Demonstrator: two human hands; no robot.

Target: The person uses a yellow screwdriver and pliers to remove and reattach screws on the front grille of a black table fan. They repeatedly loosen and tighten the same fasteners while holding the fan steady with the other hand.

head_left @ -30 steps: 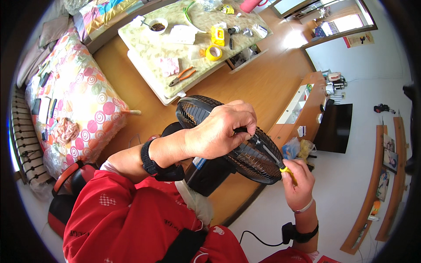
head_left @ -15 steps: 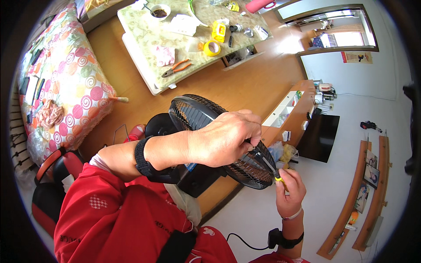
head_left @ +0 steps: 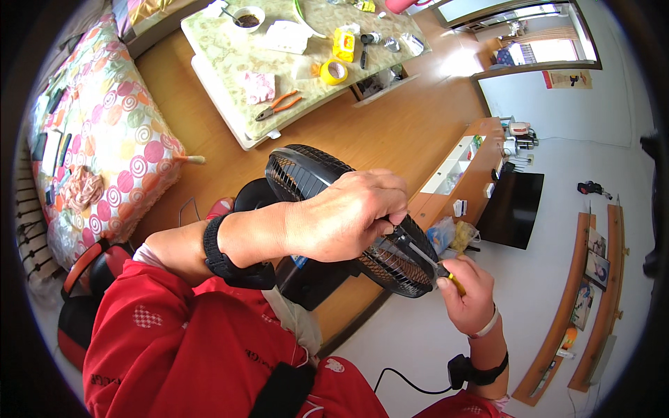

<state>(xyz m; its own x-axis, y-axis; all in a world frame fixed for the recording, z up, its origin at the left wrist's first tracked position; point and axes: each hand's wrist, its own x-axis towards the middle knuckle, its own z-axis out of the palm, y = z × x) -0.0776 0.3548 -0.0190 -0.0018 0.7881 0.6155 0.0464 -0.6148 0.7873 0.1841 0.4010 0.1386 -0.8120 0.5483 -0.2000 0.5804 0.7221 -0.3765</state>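
A black electric fan (head_left: 304, 169) with a wire grille is in front of me, partly hidden behind my left hand and forearm. My left hand (head_left: 352, 212) lies across the grille, its thumb and fingers closed near the rim at the tip end of a screwdriver. Whatever small part those fingers pinch is mostly covered. My right hand (head_left: 470, 292) grips the yellow-and-black handle of the screwdriver (head_left: 454, 280), to the right of the fan. Its metal shaft slants up and left over the rim toward my left fingertips.
Beyond the fan stands a marble-patterned table (head_left: 230, 70) with orange-handled pliers (head_left: 279, 106), yellow tape (head_left: 333, 72) and a bowl (head_left: 248, 19). A patterned bed cover (head_left: 118, 132) is at left. A wooden cabinet (head_left: 418, 207) and a dark television (head_left: 514, 210) are at right.
My right hand has shifted slightly right and turned at the wrist, showing more of the screwdriver handle. My left hand stays at the fan's rim. The whole view has shifted slightly.
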